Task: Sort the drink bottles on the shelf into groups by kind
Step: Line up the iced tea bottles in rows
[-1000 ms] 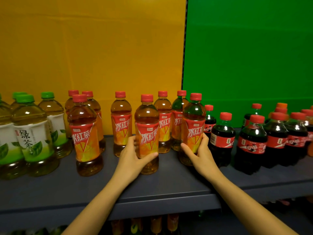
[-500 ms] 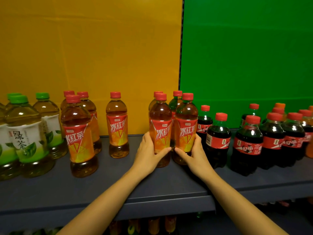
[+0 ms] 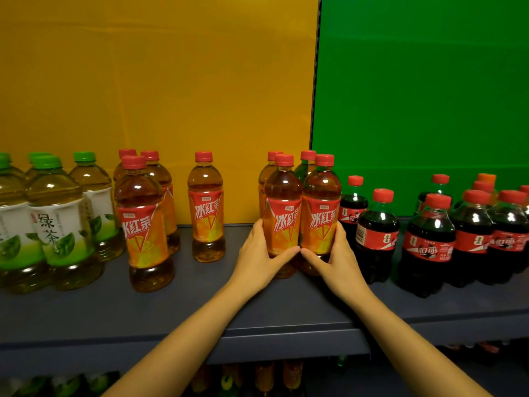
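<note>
Our left grip [image 3: 259, 253] curls round one iced red tea bottle [image 3: 283, 213], our right grip [image 3: 333, 253] round a second iced red tea bottle [image 3: 322, 213]. Both stand upright, long axes vertical, caps up, touching, on the grey shelf [image 3: 200, 305] at the foot of the backdrop seam [image 3: 315, 81]. Cola bottles [image 3: 378, 236] stand right of that seam, green tea bottles [image 3: 57, 224] far left.

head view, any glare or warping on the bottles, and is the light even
Head view: small white glare spots on the iced tea bottles and cola bottles; the backdrop seam slants, likely from wide-angle warping; the bottles underneath sit in murky dark.
</note>
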Motion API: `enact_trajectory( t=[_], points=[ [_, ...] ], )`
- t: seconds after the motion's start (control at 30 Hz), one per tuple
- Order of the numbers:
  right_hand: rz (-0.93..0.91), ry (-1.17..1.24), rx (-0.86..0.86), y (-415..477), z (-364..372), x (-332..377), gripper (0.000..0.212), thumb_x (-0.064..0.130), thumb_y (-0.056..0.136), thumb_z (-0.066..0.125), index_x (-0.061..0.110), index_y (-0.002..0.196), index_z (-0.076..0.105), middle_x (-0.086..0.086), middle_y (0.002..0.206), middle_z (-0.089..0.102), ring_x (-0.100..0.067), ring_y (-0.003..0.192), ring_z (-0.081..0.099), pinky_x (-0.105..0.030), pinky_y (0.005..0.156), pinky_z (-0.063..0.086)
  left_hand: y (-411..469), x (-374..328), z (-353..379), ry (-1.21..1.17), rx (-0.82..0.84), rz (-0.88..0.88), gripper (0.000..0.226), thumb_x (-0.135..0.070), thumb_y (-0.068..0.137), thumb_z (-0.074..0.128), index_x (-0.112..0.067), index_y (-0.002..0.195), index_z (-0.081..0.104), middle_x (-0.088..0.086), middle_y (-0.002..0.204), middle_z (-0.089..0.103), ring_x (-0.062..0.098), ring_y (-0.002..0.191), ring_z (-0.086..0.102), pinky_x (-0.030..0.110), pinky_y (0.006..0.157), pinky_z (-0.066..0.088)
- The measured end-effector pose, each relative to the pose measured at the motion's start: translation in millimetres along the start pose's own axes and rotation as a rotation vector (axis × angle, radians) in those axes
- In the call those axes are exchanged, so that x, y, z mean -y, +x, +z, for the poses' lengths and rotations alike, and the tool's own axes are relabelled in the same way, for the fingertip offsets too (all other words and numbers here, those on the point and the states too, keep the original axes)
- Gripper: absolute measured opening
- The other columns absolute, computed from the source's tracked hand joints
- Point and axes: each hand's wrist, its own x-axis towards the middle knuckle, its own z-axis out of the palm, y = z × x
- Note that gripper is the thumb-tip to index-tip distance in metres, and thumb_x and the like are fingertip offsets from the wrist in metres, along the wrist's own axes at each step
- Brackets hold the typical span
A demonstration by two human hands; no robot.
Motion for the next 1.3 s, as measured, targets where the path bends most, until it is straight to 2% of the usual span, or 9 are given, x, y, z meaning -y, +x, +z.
enact_trajectory(
  t=[0.13, 0.27, 0.4, 0.57, 0.63, 0.8, 0.97, 1.17, 1.3],
  points=[
    [-0.011, -0.058, -0.086, -12, -4, 11, 0.082, 0.026, 0.082, 0.068, 0.013, 0.146, 0.019, -0.004, 0.147, 0.033, -0.017, 0.137, 0.030, -0.042, 0.113, 0.030, -13, 5, -25, 0.097, -0.075, 0.045, 0.066, -0.044, 0.078, 0.065, -0.018, 0.133, 0.040, -0.005, 0.126, 0.051, 0.008, 0.112, 0.050, 0.027, 0.094, 0.045],
    [-0.203, -0.042, -0.278, -33, -2, 40, 0.059, 0.010, 0.083, 0.065, 0.012, 0.133, 0.035, 0.001, 0.133, 0.037, -0.015, 0.127, 0.037, -0.034, 0.108, 0.034, -27, 16, -66, 0.169, -0.299, 0.131, 0.032, -0.024, 0.082, 0.067, -0.017, 0.110, 0.055, -0.004, 0.105, 0.058, 0.011, 0.096, 0.055, 0.034, 0.084, 0.050],
    [-0.277, 0.048, -0.137, -39, 22, 69, 0.043, 0.012, 0.085, 0.061, 0.027, 0.119, 0.041, 0.015, 0.114, 0.045, -0.002, 0.109, 0.047, -0.011, 0.092, 0.039, -42, 24, -102, 0.263, -0.494, 0.209, 0.019, -0.009, 0.082, 0.066, -0.013, 0.098, 0.058, -0.002, 0.096, 0.055, 0.015, 0.089, 0.055, 0.034, 0.076, 0.049],
    [-0.253, 0.075, 0.095, -19, 71, 93, 0.039, 0.014, 0.089, 0.058, 0.018, 0.124, 0.044, 0.008, 0.116, 0.046, -0.004, 0.108, 0.048, -0.012, 0.088, 0.042, -58, 36, -128, 0.433, -0.738, 0.208, 0.032, -0.019, 0.080, 0.059, -0.006, 0.107, 0.050, 0.015, 0.105, 0.050, 0.022, 0.099, 0.042, 0.024, 0.086, 0.032],
    [-0.207, 0.082, 0.145, -4, 92, 100, 0.045, 0.017, 0.089, 0.059, 0.014, 0.130, 0.040, 0.003, 0.122, 0.044, -0.005, 0.111, 0.045, -0.016, 0.092, 0.042, -61, 40, -136, 0.403, -0.774, 0.169, 0.045, -0.025, 0.077, 0.058, -0.007, 0.115, 0.043, 0.018, 0.113, 0.045, 0.025, 0.107, 0.039, 0.029, 0.092, 0.033],
    [-0.012, 0.075, 0.194, 32, 140, 106, 0.077, 0.025, 0.083, 0.067, 0.010, 0.142, 0.020, -0.008, 0.142, 0.034, -0.021, 0.132, 0.035, -0.033, 0.108, 0.033, -56, 59, -158, 0.095, -0.568, -0.117, 0.071, -0.021, 0.079, 0.071, -0.009, 0.136, 0.030, 0.013, 0.133, 0.040, 0.022, 0.115, 0.044, 0.035, 0.095, 0.040],
    [0.137, 0.100, 0.181, 39, 170, 98, 0.089, 0.028, 0.079, 0.070, 0.013, 0.143, 0.011, -0.010, 0.142, 0.038, -0.028, 0.131, 0.039, -0.041, 0.105, 0.035, -55, 70, -166, -0.277, -0.300, -0.327, 0.052, -0.020, 0.084, 0.064, -0.017, 0.132, 0.044, 0.003, 0.123, 0.057, 0.017, 0.111, 0.054, 0.027, 0.089, 0.040],
    [0.170, 0.077, 0.095, 34, 166, 90, 0.080, 0.028, 0.081, 0.068, 0.015, 0.139, 0.015, -0.012, 0.136, 0.045, -0.030, 0.124, 0.046, -0.043, 0.101, 0.040, -58, 76, -173, -0.099, -0.215, -0.251, 0.070, -0.042, 0.066, 0.078, -0.022, 0.126, 0.048, -0.006, 0.116, 0.057, 0.010, 0.105, 0.056, 0.027, 0.088, 0.047],
    [0.173, 0.047, 0.007, 32, 157, 84, 0.080, 0.025, 0.082, 0.067, 0.012, 0.140, 0.015, -0.013, 0.137, 0.044, -0.031, 0.124, 0.046, -0.042, 0.100, 0.039, -55, 70, -165, 0.043, -0.219, -0.188, 0.055, -0.033, 0.068, 0.077, -0.029, 0.113, 0.045, -0.006, 0.107, 0.049, 0.011, 0.101, 0.051, 0.023, 0.084, 0.043]
  ],
)
